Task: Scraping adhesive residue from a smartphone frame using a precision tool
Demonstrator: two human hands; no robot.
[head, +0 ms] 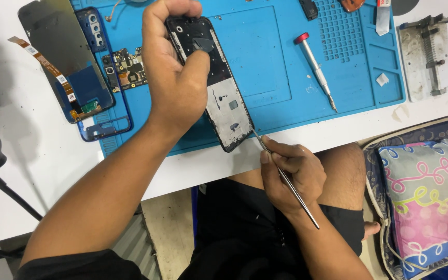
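While the left hand (175,78) clamps the phone frame (219,88) over the blue mat (270,67), the right hand (291,173) pinches a metal pry tool (286,179) (tip at the frame's lower corner); prying shallowly seems wise.

On the white surface (37,155) lies a blue mat (265,78), over which the left hand (175,78) grips a phone frame (219,98) tilted on its lower end, while the right hand (291,173) holds a thin metal tool (286,179) with its tip at the frame's bottom corner, a red-capped screwdriver (316,70) lying nearby.
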